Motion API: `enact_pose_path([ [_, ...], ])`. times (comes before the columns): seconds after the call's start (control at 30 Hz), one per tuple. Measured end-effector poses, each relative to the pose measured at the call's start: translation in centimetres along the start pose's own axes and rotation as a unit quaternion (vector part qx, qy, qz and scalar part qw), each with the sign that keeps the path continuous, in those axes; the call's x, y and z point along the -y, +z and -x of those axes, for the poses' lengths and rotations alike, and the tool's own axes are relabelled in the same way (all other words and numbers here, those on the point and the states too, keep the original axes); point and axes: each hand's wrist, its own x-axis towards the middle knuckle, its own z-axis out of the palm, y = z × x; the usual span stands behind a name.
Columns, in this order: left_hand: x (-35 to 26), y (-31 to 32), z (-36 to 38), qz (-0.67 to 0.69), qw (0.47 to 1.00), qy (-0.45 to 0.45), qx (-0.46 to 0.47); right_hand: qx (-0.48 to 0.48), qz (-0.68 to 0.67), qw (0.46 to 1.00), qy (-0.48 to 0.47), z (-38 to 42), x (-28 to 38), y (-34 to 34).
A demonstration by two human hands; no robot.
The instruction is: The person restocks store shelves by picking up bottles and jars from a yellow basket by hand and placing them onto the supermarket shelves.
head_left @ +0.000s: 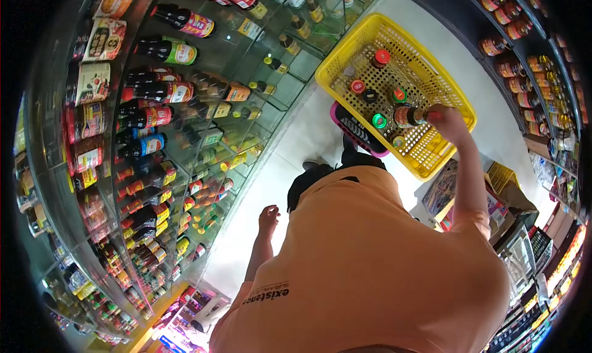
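Note:
My right hand (pixel 448 126) is closed around the neck end of a sauce bottle (pixel 404 116) with a brown and red label. The bottle lies tilted over the inside of a yellow plastic basket (pixel 459 94). Other bottles stand in the basket: one with a red cap (pixel 382 58), another red-capped one (pixel 357 86), and green-capped ones (pixel 379 120). Down at my left side hangs my left hand (pixel 269 218), its fingers loosely bent and apart, with nothing visible in them. It is nearest to the glass shelving on the left.
Glass shelves (pixel 271 112) packed with bottled sauces line the left. More bottles fill a dark curved shelf (pixel 518 50) on the right. A dark basket with a pink rim (pixel 382 154) sits partly under the yellow one. Cardboard boxes (pixel 493 211) stand by my right arm.

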Motion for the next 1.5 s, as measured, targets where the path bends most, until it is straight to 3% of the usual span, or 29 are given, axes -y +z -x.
enact_pose_path([
  [0.03, -0.5, 0.3, -0.5, 0.004, 1.0, -0.002, -0.001, 0.002, 0.003, 1.0, -0.003, 0.2, 0.9, -2.1],
  [0.13, -2.9, 1.6, -1.9, 0.01, 0.992, 0.123, -0.001, 0.039, -0.038, 0.993, -0.101, 1.0, 5.1, -6.4],
  [0.2, -7.7, 2.8, -1.6, 0.027, 0.986, 0.161, 0.013, 0.107, -0.187, 0.968, -0.125, 1.4, 8.7, -8.0],
  [0.23, -11.2, 3.0, -0.2, 0.044, 0.983, 0.177, 0.024, 0.121, -0.176, 0.967, -0.139, 1.3, 10.1, -8.2],
  [0.27, -14.6, 3.3, 1.8, 0.156, 0.969, 0.173, 0.087, 0.161, -0.22, 0.951, -0.143, 1.3, 11.8, -8.2],
  [0.3, -17.8, 3.3, 4.1, 0.266, 0.937, 0.174, 0.143, 0.204, -0.261, 0.932, -0.146, 1.2, 13.5, -7.9],
  [0.4, -22.7, 1.6, 10.6, 0.389, 0.848, 0.197, 0.301, 0.284, -0.319, 0.886, -0.181, 1.1, 18.2, -5.2],
  [0.43, -22.9, 1.7, 12.1, 0.441, 0.803, 0.202, 0.346, 0.321, -0.351, 0.862, -0.174, 1.1, 19.4, -4.1],
  [0.5, -21.1, 3.0, 13.4, 0.463, 0.741, 0.3, 0.383, 0.363, -0.342, 0.847, -0.184, 0.8, 22.1, -1.5],
  [0.53, -20.4, 2.1, 15.1, 0.403, 0.797, 0.308, 0.328, 0.386, -0.344, 0.832, -0.201, 0.8, 23.6, 0.0],
  [0.57, -19.3, 2.2, 16.0, 0.414, 0.819, 0.286, 0.276, 0.409, -0.346, 0.816, -0.216, 1.0, 25.0, 1.6],
  [0.63, -15.4, 1.5, 17.3, 0.436, 0.826, 0.294, 0.204, 0.43, -0.342, 0.803, -0.23, 2.1, 28.2, 5.1],
  [0.9, 0.7, -1.1, 27.1, 0.578, 0.757, 0.304, 0.001, 0.469, -0.356, 0.769, -0.251, 13.6, 39.1, 20.1],
  [0.97, 4.8, -1.1, 30.0, 0.546, 0.771, 0.315, -0.092, 0.487, -0.362, 0.739, -0.294, 17.8, 41.3, 24.1],
  [1.0, 6.9, -0.9, 31.2, 0.554, 0.761, 0.316, -0.115, 0.519, -0.313, 0.738, -0.296, 20.2, 42.2, 25.7],
  [1.1, 13.0, -0.2, 34.1, 0.554, 0.739, 0.327, -0.202, 0.637, -0.272, 0.666, -0.276, 25.8, 42.7, 33.1],
  [1.17, 16.4, 0.2, 35.7, 0.585, 0.712, 0.312, -0.231, 0.679, -0.236, 0.636, -0.281, 30.9, 43.8, 36.4],
  [1.23, 19.2, 0.0, 37.9, 0.594, 0.7, 0.307, -0.25, 0.702, -0.284, 0.59, -0.282, 35.1, 44.1, 39.7],
  [1.43, 25.7, 0.5, 40.1, 0.634, 0.665, 0.297, -0.259, 0.709, -0.244, 0.588, -0.303, 41.1, 47.0, 44.8],
  [1.5, 27.4, -0.2, 39.9, 0.6, 0.691, 0.293, -0.277, 0.715, -0.237, 0.585, -0.301, 42.0, 48.3, 45.8],
])
